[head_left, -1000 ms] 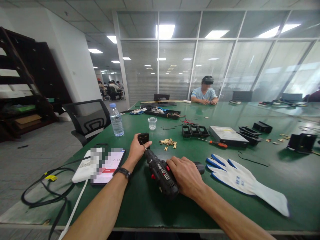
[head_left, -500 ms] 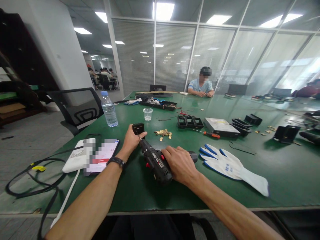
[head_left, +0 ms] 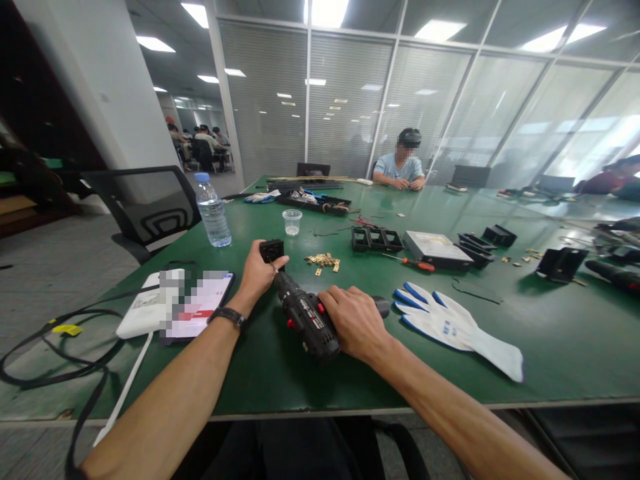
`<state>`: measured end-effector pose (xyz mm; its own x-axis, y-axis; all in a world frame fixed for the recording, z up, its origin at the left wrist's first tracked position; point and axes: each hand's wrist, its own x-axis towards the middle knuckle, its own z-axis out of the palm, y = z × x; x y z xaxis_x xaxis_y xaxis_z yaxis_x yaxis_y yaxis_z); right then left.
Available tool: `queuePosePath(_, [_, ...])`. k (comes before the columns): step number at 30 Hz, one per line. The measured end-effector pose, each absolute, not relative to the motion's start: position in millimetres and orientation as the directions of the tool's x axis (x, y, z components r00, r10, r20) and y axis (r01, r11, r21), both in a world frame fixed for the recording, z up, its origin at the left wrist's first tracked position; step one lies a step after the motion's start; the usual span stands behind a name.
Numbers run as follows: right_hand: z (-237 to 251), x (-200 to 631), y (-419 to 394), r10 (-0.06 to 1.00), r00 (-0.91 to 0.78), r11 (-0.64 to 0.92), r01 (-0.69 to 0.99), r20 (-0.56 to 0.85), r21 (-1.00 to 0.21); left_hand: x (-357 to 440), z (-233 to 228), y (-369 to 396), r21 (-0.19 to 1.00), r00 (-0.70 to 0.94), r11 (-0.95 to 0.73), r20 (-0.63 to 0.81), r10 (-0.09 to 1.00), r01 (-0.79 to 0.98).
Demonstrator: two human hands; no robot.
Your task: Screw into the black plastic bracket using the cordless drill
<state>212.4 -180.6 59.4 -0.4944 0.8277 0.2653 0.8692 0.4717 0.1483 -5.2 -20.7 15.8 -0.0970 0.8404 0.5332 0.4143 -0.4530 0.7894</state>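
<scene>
My left hand [head_left: 257, 275] pinches the small black part [head_left: 271, 251] on the green table [head_left: 320, 373]. My right hand [head_left: 353, 321] grips the drill [head_left: 305, 319], fingers wrapped tight, its long axis pointing straight at that part.

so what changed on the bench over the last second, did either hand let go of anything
No. The left hand keeps pinning the small black part to the green table, and the right hand keeps its grip on the power drill, bit at the part. Only the head camera shifted. The white glove, brass pieces and water bottle lie as before.
</scene>
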Motion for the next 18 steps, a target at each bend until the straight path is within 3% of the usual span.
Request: queuePosePath(18, [61.4,212.6,-181.5,0.846,-0.482,0.456,0.876,0.23,0.158,-3.8,17.1,-22.3,0.787,-0.109,-0.454,0.539,0.835,0.418])
